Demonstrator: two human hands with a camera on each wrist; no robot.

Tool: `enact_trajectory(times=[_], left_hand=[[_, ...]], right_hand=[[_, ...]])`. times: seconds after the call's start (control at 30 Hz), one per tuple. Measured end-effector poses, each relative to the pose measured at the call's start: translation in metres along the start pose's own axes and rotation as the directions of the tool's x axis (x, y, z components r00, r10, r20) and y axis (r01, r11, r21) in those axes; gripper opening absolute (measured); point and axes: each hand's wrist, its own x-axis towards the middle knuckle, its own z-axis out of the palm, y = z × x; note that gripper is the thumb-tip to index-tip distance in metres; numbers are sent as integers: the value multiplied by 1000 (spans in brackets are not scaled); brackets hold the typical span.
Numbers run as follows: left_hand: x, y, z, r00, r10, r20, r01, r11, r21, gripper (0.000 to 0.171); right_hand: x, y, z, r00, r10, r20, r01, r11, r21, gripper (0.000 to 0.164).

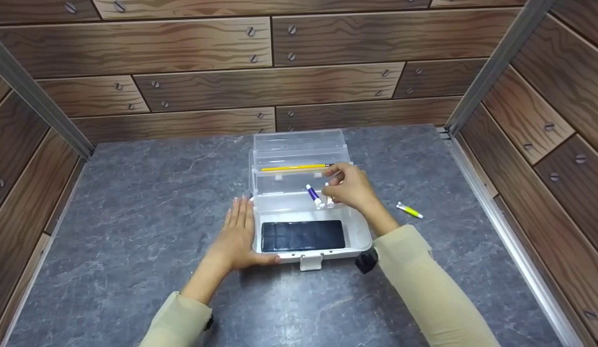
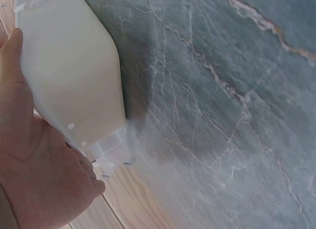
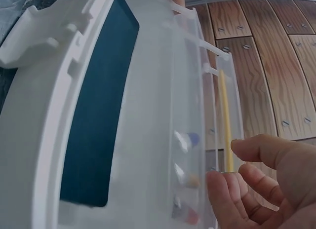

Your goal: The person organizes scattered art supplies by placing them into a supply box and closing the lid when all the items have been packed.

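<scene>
A white plastic box (image 1: pixel 360 231) stands with its clear tiered trays (image 1: pixel 275 183) raised at the back. My left hand (image 1: pixel 238 238) rests along its left side, fingers straight and the thumb on the front edge. Above the trays is my right hand (image 1: pixel 349 185), its fingers loosely bent, with nothing between thumb and fingertips in the right wrist view. Beneath it, small paint tubes with white ends lie in a tray: a purple tube (image 1: pixel 312 194), an orange tube (image 3: pixel 191 180) and a red tube (image 3: pixel 190 215). A yellow pencil (image 1: pixel 294 167) lies in a higher tray, close to the right fingertips.
A black smartphone (image 1: pixel 303 235) lies flat in the box's base. On the grey marbled table (image 1: pixel 159 193), right of the box, is a yellow-green tube (image 1: pixel 410 210). A white latch (image 1: pixel 310 262) hangs at the box's front. Wood-patterned walls (image 1: pixel 202 46) enclose the table.
</scene>
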Motion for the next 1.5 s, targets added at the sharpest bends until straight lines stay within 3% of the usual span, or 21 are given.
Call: enact_trajectory(times=[0.2, 0.5, 0.8, 1.17, 1.5], left_hand=[[0, -1, 0, 1000, -3, -3, 3, 1000, -5, 157], [1, -1, 0, 1000, -4, 1, 4, 1000, 3, 156], [1, -1, 0, 1000, 2, -2, -2, 1000, 13, 155], [1, -1, 0, 1000, 5, 0, -5, 1000, -5, 155], [1, -1, 0, 1000, -8, 23, 8, 1000, 1, 157]], right_hand=[[-8, 6, -25, 999, -1, -44, 4, 998, 67, 36], [-20, 37, -72, 993, 34, -112, -24, 996, 87, 41], [-32, 79, -105, 978, 192, -86, -180, 975, 133, 43], [-33, 126, -106, 931, 362, -53, -346, 918, 194, 49], [-33, 146, -101, 914, 403, 35, -399, 884, 242, 50]])
